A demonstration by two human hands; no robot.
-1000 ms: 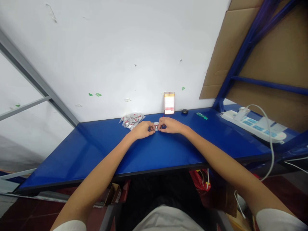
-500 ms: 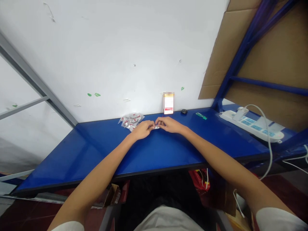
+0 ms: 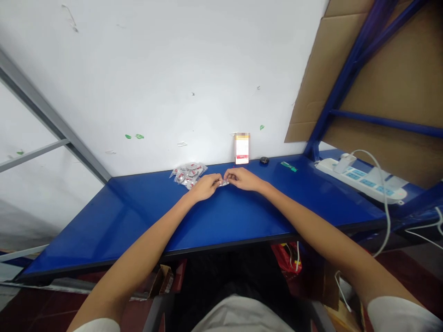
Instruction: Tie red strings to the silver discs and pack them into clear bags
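Observation:
My left hand [image 3: 206, 186] and my right hand [image 3: 241, 178] meet above the blue table [image 3: 221, 221], fingertips close together. Both pinch a small, shiny, silvery-clear packet [image 3: 224, 183], mostly covered by the fingers, so its contents do not show. Just left of my left hand lies a pile of clear plastic packets [image 3: 188, 174] holding round silver pieces with red marks. Part of that pile is behind my left hand.
Against the wall leans a lit phone [image 3: 242, 148], with a round black object [image 3: 264, 160] beside it. A green item [image 3: 288, 166] lies farther right. At the right end, a white power strip [image 3: 362, 180] trails a cable [image 3: 386, 216] over the front edge.
Both hands stay at almost the same spot. The small packet between them has tilted slightly, and the fingertips have shifted a little.

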